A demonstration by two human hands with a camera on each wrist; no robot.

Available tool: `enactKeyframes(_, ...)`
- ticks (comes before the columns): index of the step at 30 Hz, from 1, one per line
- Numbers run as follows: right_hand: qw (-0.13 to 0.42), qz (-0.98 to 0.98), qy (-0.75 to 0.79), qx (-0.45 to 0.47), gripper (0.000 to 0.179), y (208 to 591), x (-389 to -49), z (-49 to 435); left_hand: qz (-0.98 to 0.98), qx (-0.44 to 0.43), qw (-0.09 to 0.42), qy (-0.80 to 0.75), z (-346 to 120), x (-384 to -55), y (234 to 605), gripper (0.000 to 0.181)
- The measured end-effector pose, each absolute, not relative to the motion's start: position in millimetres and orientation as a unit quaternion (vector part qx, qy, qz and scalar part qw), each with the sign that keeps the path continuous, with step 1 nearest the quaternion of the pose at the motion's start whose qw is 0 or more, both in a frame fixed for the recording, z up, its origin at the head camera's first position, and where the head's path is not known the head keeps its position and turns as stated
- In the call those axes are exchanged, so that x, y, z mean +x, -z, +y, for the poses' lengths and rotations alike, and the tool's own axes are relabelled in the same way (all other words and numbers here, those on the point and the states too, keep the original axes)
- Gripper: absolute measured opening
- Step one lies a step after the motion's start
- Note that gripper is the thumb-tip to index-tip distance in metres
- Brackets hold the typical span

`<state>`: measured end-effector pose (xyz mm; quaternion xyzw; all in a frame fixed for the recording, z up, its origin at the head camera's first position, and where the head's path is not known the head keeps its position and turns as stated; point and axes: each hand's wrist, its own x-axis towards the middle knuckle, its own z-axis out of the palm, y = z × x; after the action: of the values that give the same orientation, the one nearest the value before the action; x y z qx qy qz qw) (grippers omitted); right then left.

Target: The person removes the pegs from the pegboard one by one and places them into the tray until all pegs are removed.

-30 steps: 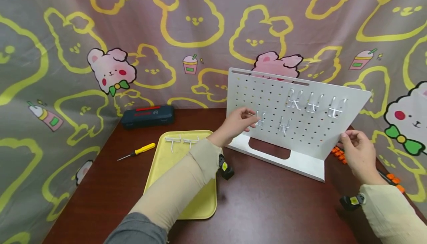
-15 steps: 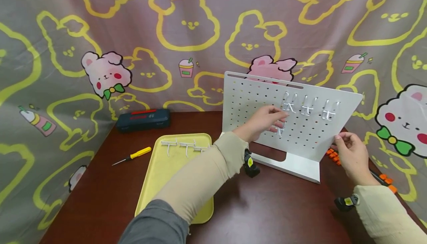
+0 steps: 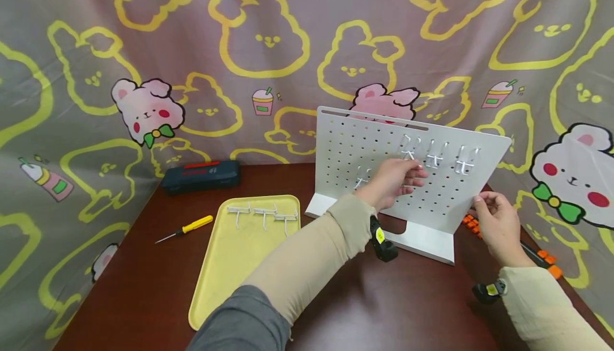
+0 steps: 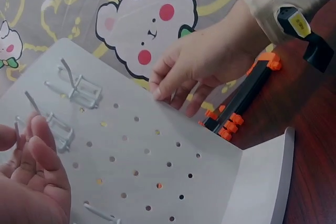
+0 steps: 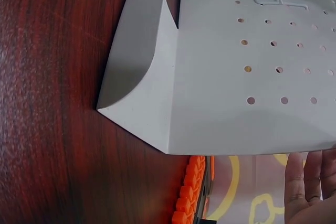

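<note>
A white pegboard (image 3: 489,149) stands upright on its folded base. In its upper row hang three white wire hooks, the left one (image 3: 409,154), the middle one (image 3: 435,160) and the right one (image 3: 463,167). Lower down is another hook (image 3: 362,182), partly covered by the left forearm side. My left hand (image 3: 395,180) is in front of the board, just below the upper-left hook, fingers loosely bent and apart. Its fingers overlap a hook (image 4: 59,129) in the left wrist view. With thumb and fingers, my right hand (image 3: 496,226) pinches the board's right edge.
On the left, a yellow tray (image 3: 235,266) bears three more white hooks (image 3: 265,212) near its far end. A yellow-handled screwdriver (image 3: 192,227) and a dark case (image 3: 201,176) lie beyond it. An orange-and-black clamp-like tool (image 4: 236,103) lies behind the board. A patterned curtain (image 3: 288,47) closes the back.
My left hand has moved right across the board, away from the lower-left hook to below the upper row. The right hand keeps its hold on the edge. The head view has shifted slightly.
</note>
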<state>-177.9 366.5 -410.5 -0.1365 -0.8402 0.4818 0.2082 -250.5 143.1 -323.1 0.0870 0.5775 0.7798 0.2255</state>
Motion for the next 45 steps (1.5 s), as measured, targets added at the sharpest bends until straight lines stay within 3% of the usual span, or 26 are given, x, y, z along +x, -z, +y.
enactKeyframes(9,0.207,-0.839,-0.487,-0.124,0.031,413.7,-185.5,361.1,0.573,0.084,0.205,-0.789,134.4,-253.7,328.3,0.029)
enactKeyframes(19,0.193,-0.847,-0.475,-0.142,0.036,417.5,-182.3,358.6,0.601,0.123,0.219,-0.759,108.2,-245.8,324.2,0.029)
enactKeyframes(26,0.192,-0.85,-0.472,-0.133,0.034,418.9,-178.5,361.5,0.671,0.184,0.182,-0.695,42.6,-246.5,322.2,0.027)
enactKeyframes(33,0.192,-0.849,-0.474,-0.135,0.032,415.5,-179.3,364.3,0.715,0.144,0.13,-0.671,-35.4,-257.6,328.8,0.02)
enactKeyframes(45,0.201,-0.842,-0.479,-0.145,0.027,412.3,-181.3,369.1,0.785,0.068,0.098,-0.608,-153.4,-243.2,353.9,0.023)
